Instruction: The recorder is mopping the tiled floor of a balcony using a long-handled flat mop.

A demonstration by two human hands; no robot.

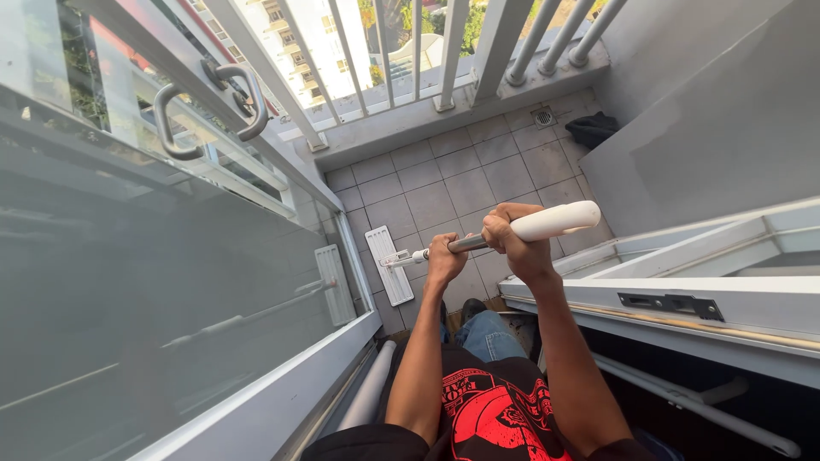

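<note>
Fingers [500,229] of my right hand [517,243] are curled tight round the mop handle [512,230], just where the white grip meets the metal tube; my left hand [444,259] sits lower on the same tube, toward eight o'clock of the right, its fingers likewise wrapped shut about the shaft; the white grip sticks out past my right hand toward two o'clock; the tube runs down toward eight o'clock to the flat white mop head [389,265], which lies flat on the grey tiled balcony floor [478,171], close beside the glass door [154,282] at nine o'clock; that glass gives back a pale reflection of mop head and handle; a curved metal door handle [209,107] sits at ten o'clock on the door frame; white railing bars [444,51] close the balcony at twelve o'clock; a small floor drain [543,116] and a dark cloth bundle [592,128] lie in the far corner at one o'clock; my jeans [487,335] show below my hands at six o'clock.
</note>
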